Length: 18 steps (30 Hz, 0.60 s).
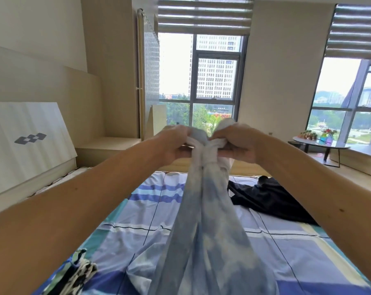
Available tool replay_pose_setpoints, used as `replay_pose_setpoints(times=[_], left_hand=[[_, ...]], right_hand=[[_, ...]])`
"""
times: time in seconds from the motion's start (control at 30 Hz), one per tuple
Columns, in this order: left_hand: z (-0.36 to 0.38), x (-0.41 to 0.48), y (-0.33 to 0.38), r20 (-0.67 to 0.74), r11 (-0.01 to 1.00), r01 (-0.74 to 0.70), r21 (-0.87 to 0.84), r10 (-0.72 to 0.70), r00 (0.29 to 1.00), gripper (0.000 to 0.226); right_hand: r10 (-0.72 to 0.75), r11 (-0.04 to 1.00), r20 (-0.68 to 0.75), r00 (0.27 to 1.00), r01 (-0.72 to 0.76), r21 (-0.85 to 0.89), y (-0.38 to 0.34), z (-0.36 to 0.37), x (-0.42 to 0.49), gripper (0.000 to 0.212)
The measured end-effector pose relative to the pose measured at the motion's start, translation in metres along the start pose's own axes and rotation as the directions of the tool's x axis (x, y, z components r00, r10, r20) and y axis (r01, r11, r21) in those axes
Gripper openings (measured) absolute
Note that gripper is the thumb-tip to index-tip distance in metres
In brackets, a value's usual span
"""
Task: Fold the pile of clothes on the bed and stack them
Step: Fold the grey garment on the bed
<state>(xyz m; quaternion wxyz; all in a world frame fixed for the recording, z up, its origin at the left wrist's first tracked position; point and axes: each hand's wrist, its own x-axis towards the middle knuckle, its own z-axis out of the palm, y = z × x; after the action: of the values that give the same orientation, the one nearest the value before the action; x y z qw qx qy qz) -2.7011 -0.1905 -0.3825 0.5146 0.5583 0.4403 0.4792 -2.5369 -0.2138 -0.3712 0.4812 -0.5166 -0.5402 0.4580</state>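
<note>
- Item in hand: pale blue-and-white mottled garment (pixel 201 220), bunched at its top edge and held up over the bed (pixel 150 209). Its length hangs down in a narrow twisted column toward the near edge of the view, and the lower part spreads out over the sheet.
- Left hand (pixel 176 143): fingers curled round the gathered top of the garment, gripping it.
- Right hand (pixel 235 143): likewise curled round the same bunched fabric. The two hands sit close together, almost touching.
- Black garment (pixel 272 201): lies crumpled and unfolded on the right side of the bed, beyond the hanging cloth.
- Patterned garment (pixel 80 271), black, white and green: lies rumpled at the near left corner of the bed, partly cut off by the edge of the view.
- Folded stack: none in view on the visible part of the bed.
- Progress, as judged: early. The mottled garment is lifted but not yet opened flat or creased into any fold.
- Outstanding, as judged: at least three pieces to fold, namely the one held and the two lying loose, and a stack to begin.
</note>
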Motion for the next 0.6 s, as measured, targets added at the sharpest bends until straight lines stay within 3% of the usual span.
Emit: replay_pose_setpoints(times=[0.07, 0.13, 0.2, 0.27, 0.33, 0.37, 0.43, 0.47, 0.53, 0.57, 0.6], left_hand=[[0.008, -0.01, 0.008, 0.089, 0.989, -0.138, 0.051, 0.133, 0.987, 0.019], [0.005, -0.014, 0.01, 0.193, 0.953, -0.275, 0.129, 0.247, 0.949, 0.036], [-0.002, -0.012, 0.007, 0.217, 0.889, -0.412, 0.2, 0.369, 0.904, 0.057], [-0.01, -0.009, 0.002, 0.185, 0.838, -0.503, 0.213, 0.471, 0.863, 0.055], [-0.016, -0.012, 0.0, 0.112, 0.838, -0.517, 0.175, 0.505, 0.856, 0.046], [-0.018, -0.013, 0.0, 0.079, 0.846, -0.513, 0.15, 0.506, 0.859, 0.046], [-0.022, -0.013, 0.0, 0.048, 0.869, -0.485, 0.104, 0.482, 0.875, 0.048], [-0.023, -0.013, 0.001, 0.046, 0.88, -0.468, 0.077, 0.466, 0.884, 0.049], [-0.026, -0.013, 0.001, 0.048, 0.899, -0.437, 0.005, 0.436, 0.899, 0.05], [-0.027, -0.013, 0.002, 0.05, 0.902, -0.43, -0.024, 0.431, 0.901, 0.05], [-0.029, -0.014, 0.002, 0.052, 0.904, -0.426, -0.046, 0.428, 0.902, 0.049]], right_hand=[[-0.086, 0.996, 0.042, 0.995, 0.085, 0.042, -0.012, 0.012, -0.009, 0.012], [-0.15, 0.985, 0.082, 0.985, 0.141, 0.101, -0.023, 0.016, -0.016, 0.012], [-0.177, 0.983, 0.16, 0.971, 0.165, 0.086, -0.034, 0.013, -0.023, 0.017], [-0.221, 0.975, 0.176, 0.959, 0.221, 0.019, -0.041, 0.004, -0.027, 0.026], [-0.388, 0.919, 0.065, 0.919, 0.391, -0.05, -0.043, -0.006, -0.026, 0.024], [-0.507, 0.858, -0.028, 0.862, 0.501, -0.116, -0.041, -0.013, -0.025, 0.024], [-0.645, 0.753, -0.134, 0.753, 0.595, -0.28, -0.027, -0.026, -0.022, 0.049], [-0.643, 0.745, -0.103, 0.759, 0.589, -0.313, -0.014, -0.033, -0.02, 0.071], [-0.476, 0.866, 0.031, 0.879, 0.475, -0.154, 0.017, -0.039, -0.014, 0.103], [-0.386, 0.912, 0.129, 0.913, 0.399, -0.094, 0.036, -0.041, -0.01, 0.102], [-0.311, 0.939, 0.222, 0.924, 0.335, -0.081, 0.05, -0.038, -0.01, 0.088]])
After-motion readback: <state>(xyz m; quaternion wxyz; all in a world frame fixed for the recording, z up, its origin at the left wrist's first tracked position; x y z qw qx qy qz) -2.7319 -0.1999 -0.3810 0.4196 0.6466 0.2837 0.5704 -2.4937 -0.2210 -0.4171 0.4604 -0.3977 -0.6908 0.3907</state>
